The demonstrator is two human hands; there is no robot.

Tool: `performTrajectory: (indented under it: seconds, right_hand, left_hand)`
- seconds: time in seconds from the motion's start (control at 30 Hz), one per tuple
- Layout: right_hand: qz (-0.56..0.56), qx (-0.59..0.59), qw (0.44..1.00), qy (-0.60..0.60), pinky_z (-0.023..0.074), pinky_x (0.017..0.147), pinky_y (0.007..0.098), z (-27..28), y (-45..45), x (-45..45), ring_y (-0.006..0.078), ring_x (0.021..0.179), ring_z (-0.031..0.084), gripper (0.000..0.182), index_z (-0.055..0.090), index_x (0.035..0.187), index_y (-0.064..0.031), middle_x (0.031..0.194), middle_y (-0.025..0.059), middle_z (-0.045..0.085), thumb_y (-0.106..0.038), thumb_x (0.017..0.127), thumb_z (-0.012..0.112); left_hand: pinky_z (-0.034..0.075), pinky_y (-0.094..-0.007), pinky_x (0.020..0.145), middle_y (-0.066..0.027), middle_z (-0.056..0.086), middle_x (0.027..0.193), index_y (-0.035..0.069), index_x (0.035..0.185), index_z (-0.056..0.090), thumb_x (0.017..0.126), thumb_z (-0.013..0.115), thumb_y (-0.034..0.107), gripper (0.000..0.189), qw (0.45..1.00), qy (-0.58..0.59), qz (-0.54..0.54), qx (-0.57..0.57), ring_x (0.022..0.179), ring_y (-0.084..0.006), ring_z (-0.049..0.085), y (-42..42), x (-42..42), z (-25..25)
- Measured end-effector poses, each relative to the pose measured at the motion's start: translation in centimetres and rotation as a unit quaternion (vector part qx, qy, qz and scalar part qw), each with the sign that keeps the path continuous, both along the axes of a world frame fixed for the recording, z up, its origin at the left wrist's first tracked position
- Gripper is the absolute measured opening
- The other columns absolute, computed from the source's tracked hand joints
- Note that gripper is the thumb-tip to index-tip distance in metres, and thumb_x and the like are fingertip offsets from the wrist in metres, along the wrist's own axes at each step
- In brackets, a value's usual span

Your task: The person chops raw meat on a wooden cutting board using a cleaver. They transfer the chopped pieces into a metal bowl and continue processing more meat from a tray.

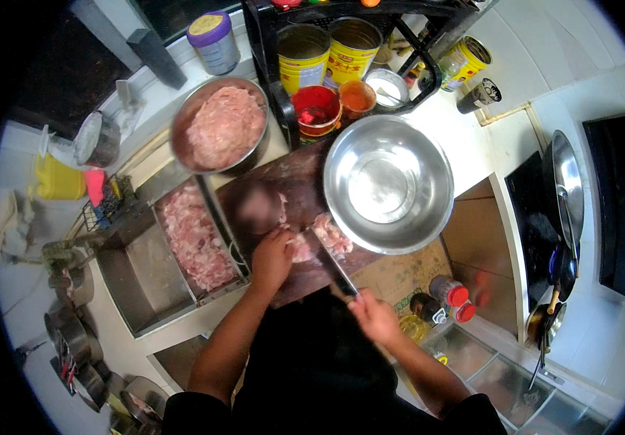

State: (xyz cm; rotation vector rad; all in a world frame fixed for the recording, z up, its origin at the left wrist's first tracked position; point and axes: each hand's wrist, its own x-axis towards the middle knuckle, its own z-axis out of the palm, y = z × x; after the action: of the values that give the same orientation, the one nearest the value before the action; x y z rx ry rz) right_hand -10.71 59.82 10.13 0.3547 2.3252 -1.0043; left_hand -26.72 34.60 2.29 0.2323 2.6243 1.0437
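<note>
My right hand [375, 318] grips the handle of a broad-bladed kitchen knife [334, 267]. Its blade lies across the wooden cutting board [304, 283], between a piece of raw meat [301, 249] and a small heap of cut meat [333, 235]. The curled fingers of my left hand [273, 260] hold the piece of meat to the left of the blade. Farther up the board is another pinkish lump [258, 206], too blurred to make out. A large steel bowl [388, 185], with nothing in it, overlaps the board's right end.
Left of the board, a steel sink [146, 283] has a compartment of raw meat pieces [198, 236]. Behind stands a steel pot [179, 136] of minced meat [228, 128]. A black rack [266, 70] holds yellow cans [304, 60]. Bottles [448, 296] stand low at right.
</note>
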Motion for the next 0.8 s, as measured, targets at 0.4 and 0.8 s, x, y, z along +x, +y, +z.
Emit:
performTrajectory:
  seconds: [0.4,0.8]
  right_hand:
    - [0.004,0.003,0.999,-0.046,0.0516,0.071,0.0615,-0.7,0.2,-0.2,0.0522,0.081,0.068,0.036,0.053,0.115,-0.0074,0.089,0.0273,0.070,-0.043,0.109,0.053]
    - [-0.058,-0.002,0.997,-0.058,0.0529,0.078,0.0587,-0.4,-0.1,0.1,0.0513,0.091,0.068,0.035,0.056,0.115,-0.0072,0.100,0.0285,0.070,-0.041,0.109,0.055]
  left_hand:
    - [0.051,-0.0476,0.099,-0.0147,0.064,0.124,0.008,0.125,0.071,0.087,0.073,0.008,0.038,0.975,0.205,0.012,-0.090,0.114,-0.0374,0.062,-5.3,-7.2,-0.7]
    - [0.055,-0.0350,0.096,-0.0169,0.073,0.126,0.002,0.132,0.068,0.103,0.064,0.011,0.031,0.971,-0.060,0.105,0.207,0.113,-0.0291,0.072,-6.4,-8.3,-3.3]
